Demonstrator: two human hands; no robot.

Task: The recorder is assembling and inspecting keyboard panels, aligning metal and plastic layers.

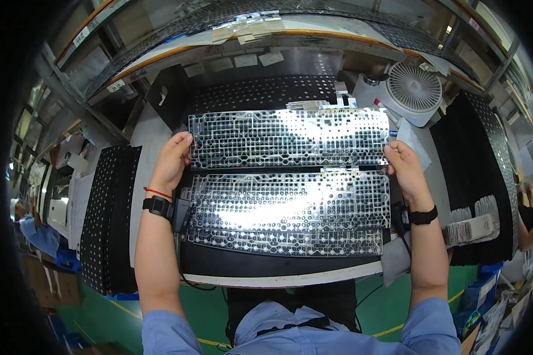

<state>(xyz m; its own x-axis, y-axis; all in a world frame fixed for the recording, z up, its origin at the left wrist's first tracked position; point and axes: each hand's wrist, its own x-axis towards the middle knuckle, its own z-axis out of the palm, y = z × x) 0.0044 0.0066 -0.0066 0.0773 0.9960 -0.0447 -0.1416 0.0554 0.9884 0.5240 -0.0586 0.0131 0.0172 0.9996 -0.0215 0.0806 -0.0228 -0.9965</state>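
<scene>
A shiny, see-through keyboard membrane sheet (249, 141), full of small holes, stretches between my two hands above the bench. My left hand (173, 155) pinches its left end between thumb and fingers. Its right end is gripped the same way by my right hand (406, 167). Closer to me lies a second, similar sheet (249, 195), bright with glare, on top of more perforated layers (290, 244) that stick out along its near edge. A few short, pale tabs (340, 170) show between the held sheet and the one below.
Stacks of dark perforated sheets stand at left (106, 219) and right (474, 154). A white round fan (414, 89) sits at the back right. Bundled pale strips (474, 225) lie near my right forearm. An orange-edged shelf (320, 34) crosses above the bench.
</scene>
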